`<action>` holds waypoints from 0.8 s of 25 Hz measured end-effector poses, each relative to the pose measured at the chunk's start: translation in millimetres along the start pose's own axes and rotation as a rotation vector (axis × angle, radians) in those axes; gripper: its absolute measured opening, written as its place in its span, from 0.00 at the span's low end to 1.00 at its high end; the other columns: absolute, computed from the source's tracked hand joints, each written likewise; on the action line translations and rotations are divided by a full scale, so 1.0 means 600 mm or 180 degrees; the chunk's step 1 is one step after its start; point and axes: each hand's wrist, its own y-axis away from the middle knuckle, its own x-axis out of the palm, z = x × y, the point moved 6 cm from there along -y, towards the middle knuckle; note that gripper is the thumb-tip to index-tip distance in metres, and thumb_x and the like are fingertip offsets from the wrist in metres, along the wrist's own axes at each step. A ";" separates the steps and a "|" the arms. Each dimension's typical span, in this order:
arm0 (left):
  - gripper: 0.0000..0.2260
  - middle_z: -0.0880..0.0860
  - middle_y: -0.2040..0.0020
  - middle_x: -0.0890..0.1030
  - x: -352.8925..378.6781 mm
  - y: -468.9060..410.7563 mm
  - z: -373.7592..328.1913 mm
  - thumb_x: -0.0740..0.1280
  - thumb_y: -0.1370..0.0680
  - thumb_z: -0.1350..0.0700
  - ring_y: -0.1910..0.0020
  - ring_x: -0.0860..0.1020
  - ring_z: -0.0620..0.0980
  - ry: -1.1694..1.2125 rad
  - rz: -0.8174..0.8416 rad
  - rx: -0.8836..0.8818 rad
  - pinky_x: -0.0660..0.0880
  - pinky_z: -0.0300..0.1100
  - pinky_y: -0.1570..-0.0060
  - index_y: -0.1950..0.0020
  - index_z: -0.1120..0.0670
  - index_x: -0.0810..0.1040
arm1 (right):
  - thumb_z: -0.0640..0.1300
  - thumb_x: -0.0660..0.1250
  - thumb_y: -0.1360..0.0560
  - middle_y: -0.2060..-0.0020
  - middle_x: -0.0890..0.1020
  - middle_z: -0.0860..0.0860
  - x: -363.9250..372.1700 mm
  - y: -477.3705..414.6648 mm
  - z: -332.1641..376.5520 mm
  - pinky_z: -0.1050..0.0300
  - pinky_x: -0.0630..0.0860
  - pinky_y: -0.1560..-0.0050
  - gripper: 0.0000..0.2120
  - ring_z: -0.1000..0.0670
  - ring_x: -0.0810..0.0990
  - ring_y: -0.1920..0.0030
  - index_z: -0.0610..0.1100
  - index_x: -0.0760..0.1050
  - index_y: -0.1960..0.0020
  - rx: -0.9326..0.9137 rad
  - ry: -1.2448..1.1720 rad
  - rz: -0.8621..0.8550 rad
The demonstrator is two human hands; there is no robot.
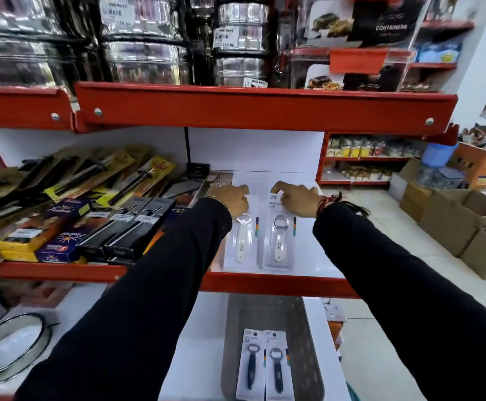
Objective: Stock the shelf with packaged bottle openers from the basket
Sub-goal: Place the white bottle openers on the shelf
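Two packaged white-handled bottle openers lie side by side on the white shelf (308,256). My left hand (231,198) grips the top of the left pack (241,241). My right hand (299,199) grips the top of the right pack (278,241). Below, a grey perforated basket (308,342) sits on the lower shelf. It holds two packs of dark-handled bottle openers (262,366), lying flat next to each other. Both my forearms in black sleeves reach over the basket.
Left of the openers lie graters (189,186), boxed knives and carded peelers (97,204). Steel containers (149,39) fill the red shelf above, its edge (265,108) overhanging my hands. Cardboard boxes (453,227) stand on the floor to the right. A glass lid (10,348) rests lower left.
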 end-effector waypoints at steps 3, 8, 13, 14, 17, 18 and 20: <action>0.17 0.54 0.34 0.77 0.054 -0.013 0.017 0.58 0.20 0.52 0.35 0.75 0.54 -0.0134 0.0318 -0.0250 0.60 0.54 0.32 0.32 0.50 0.72 | 0.40 0.53 0.20 0.44 0.79 0.47 0.047 -0.022 -0.014 0.48 0.59 0.37 0.21 0.41 0.75 0.35 0.53 0.72 0.32 0.0118 -0.0056 0.0288; 0.19 0.50 0.38 0.78 0.099 -0.004 0.016 0.60 0.23 0.45 0.34 0.75 0.52 -0.0719 0.0276 -0.0148 0.33 0.68 0.29 0.35 0.48 0.75 | 0.36 0.59 0.21 0.39 0.77 0.41 0.108 -0.030 -0.024 0.52 0.73 0.36 0.17 0.41 0.78 0.38 0.43 0.81 0.36 -0.0072 -0.0282 0.0334; 0.15 0.44 0.49 0.85 0.105 0.016 -0.001 0.58 0.22 0.44 0.28 0.71 0.53 -0.0884 0.0127 0.0021 0.21 0.66 0.37 0.43 0.45 0.80 | 0.36 0.56 0.20 0.38 0.81 0.43 0.128 -0.021 -0.030 0.53 0.76 0.41 0.19 0.42 0.80 0.40 0.43 0.76 0.32 -0.0057 -0.0281 0.0472; 0.15 0.44 0.47 0.85 0.106 0.020 -0.005 0.57 0.21 0.44 0.27 0.69 0.53 -0.0961 0.0126 0.0047 0.21 0.66 0.38 0.43 0.45 0.81 | 0.37 0.56 0.20 0.38 0.82 0.45 0.126 -0.014 -0.030 0.52 0.76 0.39 0.20 0.43 0.80 0.39 0.45 0.75 0.31 -0.0026 -0.0223 0.0488; 0.17 0.46 0.38 0.80 0.088 0.038 -0.012 0.56 0.21 0.46 0.27 0.69 0.51 -0.0863 -0.0063 0.0030 0.24 0.67 0.35 0.37 0.44 0.78 | 0.43 0.56 0.19 0.38 0.82 0.51 0.100 0.015 -0.021 0.48 0.73 0.35 0.19 0.46 0.79 0.38 0.49 0.73 0.30 0.0036 -0.0147 0.0115; 0.17 0.46 0.35 0.78 0.077 0.050 -0.016 0.55 0.20 0.47 0.27 0.69 0.50 -0.0752 -0.0228 0.0026 0.26 0.65 0.32 0.35 0.44 0.76 | 0.47 0.56 0.18 0.39 0.83 0.51 0.087 0.032 -0.016 0.49 0.73 0.37 0.17 0.46 0.80 0.39 0.50 0.73 0.31 0.0016 -0.0230 -0.0159; 0.16 0.45 0.35 0.77 0.046 0.090 -0.031 0.54 0.20 0.48 0.32 0.72 0.49 -0.0452 -0.0658 0.0054 0.45 0.59 0.25 0.36 0.43 0.76 | 0.54 0.56 0.18 0.45 0.84 0.53 0.057 0.083 0.001 0.53 0.76 0.47 0.16 0.47 0.82 0.46 0.51 0.76 0.35 -0.0014 -0.0512 -0.0729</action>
